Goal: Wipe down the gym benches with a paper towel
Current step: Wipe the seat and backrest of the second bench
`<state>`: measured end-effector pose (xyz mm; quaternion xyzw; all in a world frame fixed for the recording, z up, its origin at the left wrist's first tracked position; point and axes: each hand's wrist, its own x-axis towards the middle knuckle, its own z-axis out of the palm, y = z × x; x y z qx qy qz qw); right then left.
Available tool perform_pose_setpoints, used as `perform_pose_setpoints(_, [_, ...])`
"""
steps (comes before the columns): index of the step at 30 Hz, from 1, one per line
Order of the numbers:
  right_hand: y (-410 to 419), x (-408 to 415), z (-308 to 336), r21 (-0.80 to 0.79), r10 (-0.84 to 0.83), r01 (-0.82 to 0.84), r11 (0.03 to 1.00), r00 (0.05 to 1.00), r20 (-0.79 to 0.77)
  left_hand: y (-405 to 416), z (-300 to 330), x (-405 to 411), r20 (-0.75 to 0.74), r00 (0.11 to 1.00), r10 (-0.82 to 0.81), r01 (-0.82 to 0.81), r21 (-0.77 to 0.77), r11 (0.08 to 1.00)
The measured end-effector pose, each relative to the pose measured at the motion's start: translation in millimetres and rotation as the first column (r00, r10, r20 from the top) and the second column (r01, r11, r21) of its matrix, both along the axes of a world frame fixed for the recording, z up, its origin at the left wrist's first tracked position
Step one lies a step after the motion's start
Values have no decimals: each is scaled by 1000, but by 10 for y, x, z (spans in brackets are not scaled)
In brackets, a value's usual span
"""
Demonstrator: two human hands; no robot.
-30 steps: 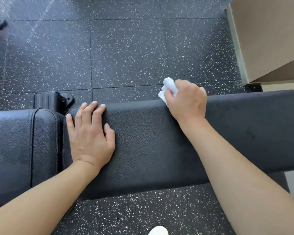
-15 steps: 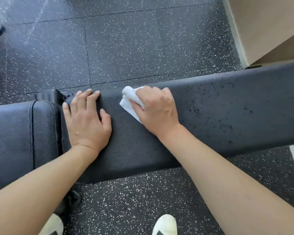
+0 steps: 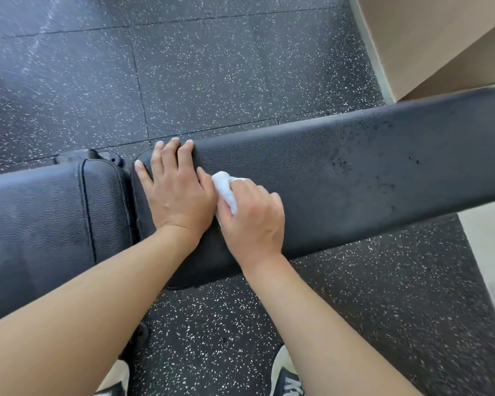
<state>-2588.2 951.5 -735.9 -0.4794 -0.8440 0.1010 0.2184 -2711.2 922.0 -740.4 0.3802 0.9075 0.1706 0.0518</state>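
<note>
A long black padded bench back [image 3: 340,178] runs from the centre to the right edge, with dark wet specks on its right part. A separate black seat pad [image 3: 40,224] lies to its left. My left hand [image 3: 175,192] lies flat with straight fingers on the left end of the long pad. Right beside it, my right hand [image 3: 252,218] grips a crumpled white paper towel [image 3: 226,188] and presses it against the pad. The towel touches my left thumb's side.
Dark speckled rubber floor tiles [image 3: 240,67] surround the bench. A beige wall or box [image 3: 440,38] stands at the top right. A black bench bracket [image 3: 109,158] shows between the pads. My shoes [image 3: 286,378] are at the bottom edge.
My right hand has dragged the paper towel leftward and toward me along the pad, from its far edge to right beside my left hand. My left hand has stayed flat in place.
</note>
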Motion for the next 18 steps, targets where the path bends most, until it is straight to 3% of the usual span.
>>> perform_pose_setpoints(3, [19, 81, 41, 8, 111, -111, 994, 994, 3, -23, 21, -16, 10, 1000, -11, 11, -16, 1000])
perform_pose_setpoints(6, [400, 414, 137, 208, 227, -263, 942, 957, 182, -30, 38, -8, -2, 1000, -24, 23, -31, 999])
perform_pose_setpoints(8, [821, 838, 144, 258, 97, -170, 951, 956, 275, -21, 30, -7, -17, 1000, -24, 23, -26, 999])
perform_pose_setpoints(11, [1243, 1400, 107, -2, -96, 97, 995, 981, 166, -14, -6, -15, -43, 999, -2, 1, -7, 1000])
perform_pose_setpoints(13, [1162, 1344, 70, -28, -154, 159, 987, 978, 137, -8, -20, -2, -55, 998, 5, -5, -5, 1000])
perform_pose_setpoints(18, [305, 493, 105, 0, 192, -193, 981, 979, 68, -3, 0, 24, -52, 998, 29, -30, -9, 1000])
